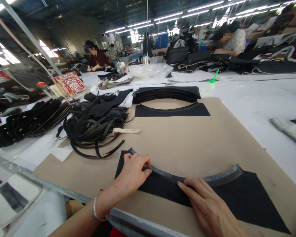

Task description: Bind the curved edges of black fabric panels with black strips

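Note:
A black fabric piece (236, 194) with a concave curved upper edge lies in front of me. Along that curve runs a narrow grey-black strip (222, 176). My left hand (135, 166) is closed in a pinch at the left part of the curve, thumb and fingertips on the strip. My right hand (204, 199) rests palm down near the middle of the curve. Its thumb is stretched out on the fabric, and its fingers lie at the strip. Beyond my hands lie a similar curved piece (172, 112) and a thick stack of black pieces (166, 94).
Brown paper (182, 138) covers part of the white table (249, 102). To the left are tangled black strips (96, 121) and a heap of black pieces (34, 120). A green bottle (213, 79) stands farther back. Other people (96, 57) work across the table.

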Tool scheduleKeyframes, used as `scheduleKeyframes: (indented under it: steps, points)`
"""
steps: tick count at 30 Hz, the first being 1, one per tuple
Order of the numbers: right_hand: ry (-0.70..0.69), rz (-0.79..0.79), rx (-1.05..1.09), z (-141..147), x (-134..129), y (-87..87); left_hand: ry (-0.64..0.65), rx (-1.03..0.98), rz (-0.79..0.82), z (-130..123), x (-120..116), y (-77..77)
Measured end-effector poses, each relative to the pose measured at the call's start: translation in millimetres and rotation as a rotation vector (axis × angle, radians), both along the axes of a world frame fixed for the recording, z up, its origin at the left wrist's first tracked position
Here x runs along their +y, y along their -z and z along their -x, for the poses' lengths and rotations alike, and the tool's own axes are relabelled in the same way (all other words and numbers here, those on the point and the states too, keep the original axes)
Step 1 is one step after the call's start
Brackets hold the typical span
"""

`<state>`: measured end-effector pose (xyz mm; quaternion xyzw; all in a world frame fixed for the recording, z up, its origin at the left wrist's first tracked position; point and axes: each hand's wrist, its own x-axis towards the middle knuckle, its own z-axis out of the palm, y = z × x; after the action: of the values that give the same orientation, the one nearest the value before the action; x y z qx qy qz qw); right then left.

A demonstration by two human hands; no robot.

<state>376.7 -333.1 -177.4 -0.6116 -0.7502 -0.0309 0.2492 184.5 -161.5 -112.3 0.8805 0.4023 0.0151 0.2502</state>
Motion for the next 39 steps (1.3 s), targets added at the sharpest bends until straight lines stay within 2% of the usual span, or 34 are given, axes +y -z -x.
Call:
scheduleKeyframes:
  steps: [4, 15, 18, 23, 27, 33, 39]
  points:
    - [0.003, -0.034, -0.034, 1.0, 2.0, -2.5, 0.018, 0.024, -0.005, -0.4, 0.6, 0.0]
    - [-0.023, -0.061, -0.107, 3.6, 2.7, -8.8, -0.046, 0.048, -0.048, -3.6, 3.9, 6.0]
    - [-0.011, -0.070, -0.116, 16.0, 9.7, -10.5, -0.016, 0.086, -0.078, -5.8, 2.9, 3.1]
    - [-0.037, -0.004, -0.158, 51.1, 36.5, -10.1, 0.014, 0.099, -0.168, -4.5, 0.3, -0.8]
    - [0.006, -0.001, -0.199, 63.7, 47.8, -9.7, 0.019, 0.068, -0.173, 6.9, 11.4, -3.0]
    - [0.038, -0.026, -0.237, 64.0, 47.2, -6.9, -0.025, 0.067, -0.148, 18.7, 34.3, -6.6]
    - [0.041, -0.048, -0.243, 66.6, 46.9, -3.6, -0.022, 0.036, -0.132, 19.0, 38.9, -2.3]
